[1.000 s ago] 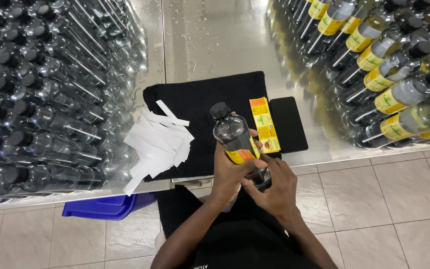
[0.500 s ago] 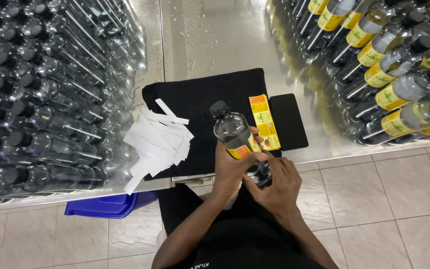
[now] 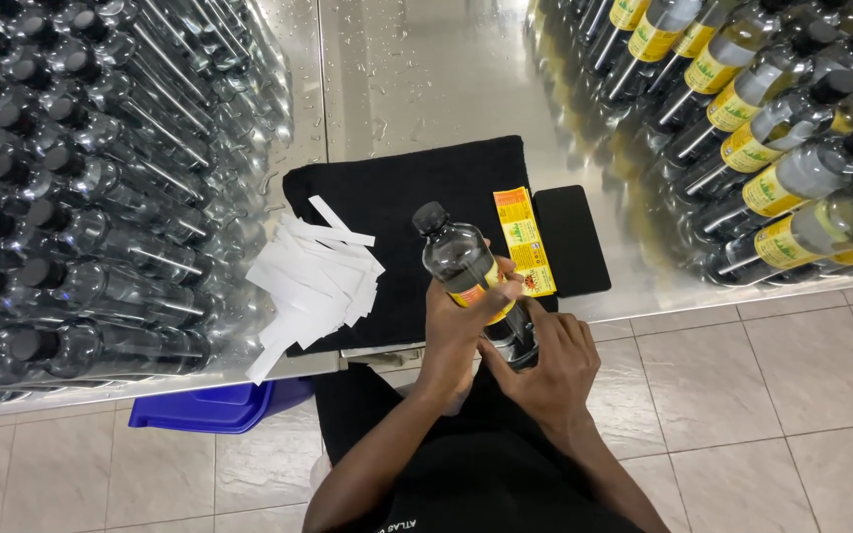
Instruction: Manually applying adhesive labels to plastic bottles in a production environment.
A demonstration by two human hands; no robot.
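Observation:
A clear plastic bottle (image 3: pixel 456 255) with a black cap is held tilted over the table's front edge, cap pointing away from me. My left hand (image 3: pixel 458 331) wraps its middle, where a yellow label partly covers the bottle. My right hand (image 3: pixel 545 360) grips the bottle's lower end, fingers pressed against the label's edge. Just beyond the bottle, a strip of yellow labels (image 3: pixel 523 240) lies on a black cloth (image 3: pixel 407 197). A heap of white backing strips (image 3: pixel 313 276) lies on the cloth's left part.
Unlabelled clear bottles (image 3: pixel 81 197) lie stacked on the left of the shiny metal table (image 3: pixel 426 69). Bottles with yellow labels (image 3: pixel 762 128) are stacked on the right. A black phone-like slab (image 3: pixel 571 240) lies beside the labels. A blue bin (image 3: pixel 209 405) stands under the table on the tiled floor.
Both hands have shifted slightly on the bottle, with the right-hand fingers moving along the label. The bottle stays in nearly the same place.

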